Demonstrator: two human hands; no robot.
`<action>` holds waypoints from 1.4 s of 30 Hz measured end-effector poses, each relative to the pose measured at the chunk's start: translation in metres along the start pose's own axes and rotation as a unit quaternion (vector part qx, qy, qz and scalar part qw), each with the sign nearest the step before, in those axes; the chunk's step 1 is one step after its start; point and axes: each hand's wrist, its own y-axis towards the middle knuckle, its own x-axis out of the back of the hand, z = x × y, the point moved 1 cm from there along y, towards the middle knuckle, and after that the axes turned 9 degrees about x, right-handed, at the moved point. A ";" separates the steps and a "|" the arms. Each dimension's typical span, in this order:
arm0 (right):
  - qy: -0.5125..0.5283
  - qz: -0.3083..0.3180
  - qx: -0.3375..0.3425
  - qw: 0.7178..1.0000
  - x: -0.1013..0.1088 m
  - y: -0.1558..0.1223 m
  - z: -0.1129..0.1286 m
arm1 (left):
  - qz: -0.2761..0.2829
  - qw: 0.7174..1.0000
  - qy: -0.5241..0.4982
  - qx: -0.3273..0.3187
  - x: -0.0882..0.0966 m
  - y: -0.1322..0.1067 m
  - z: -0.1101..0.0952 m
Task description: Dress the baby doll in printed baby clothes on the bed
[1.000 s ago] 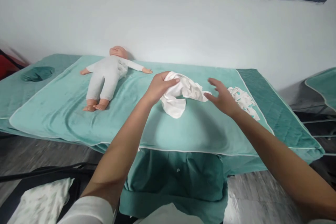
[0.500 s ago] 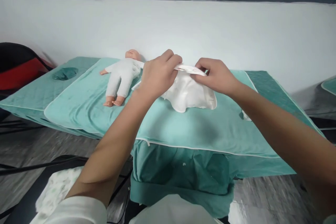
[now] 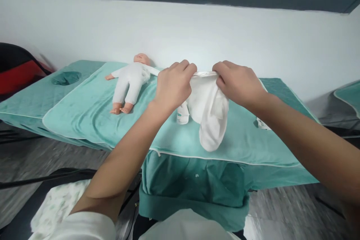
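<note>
A white cloth (image 3: 213, 129) hangs above the green bed, its upper edge stretched between my two hands. Its lower part drops in rounded flaps; I cannot tell what kind of garment or cloth it is. My left hand (image 3: 176, 84) is closed on the edge at the left. On the right, my right hand (image 3: 239, 82) pinches the same edge, fingertips partly hidden. Just below my left hand, a small white printed item (image 3: 182, 114) shows beside the cloth. A baby doll (image 3: 131, 78) in a white suit lies on its back to the left, head toward the wall.
A green massage bed (image 3: 112, 131) with a face hole (image 3: 66, 78) stands against the white wall. Another small white item (image 3: 263, 123) lies by my right forearm. At lower left, a patterned cloth (image 3: 57, 202) rests on a dark surface. A red and black chair (image 3: 19, 75) is far left.
My hands have drawn slightly apart, pulling the cloth's top edge straight. Its lower part now hangs further down toward me, and the small printed item below my left hand has come into view.
</note>
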 end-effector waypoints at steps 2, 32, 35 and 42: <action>-0.046 0.007 0.004 0.999 -0.003 -0.006 -0.002 | 0.004 1.000 -0.008 0.012 -0.002 -0.001 0.007; 0.018 0.101 -0.169 0.980 -0.170 -0.053 -0.044 | 0.039 0.922 0.354 0.151 -0.099 -0.001 0.132; 0.051 0.125 -0.184 0.974 -0.221 -0.062 -0.015 | 0.136 0.940 0.291 0.112 -0.145 -0.027 0.142; 0.018 0.134 -0.305 0.943 -0.249 -0.052 -0.037 | 0.103 0.914 0.327 0.218 -0.170 -0.012 0.166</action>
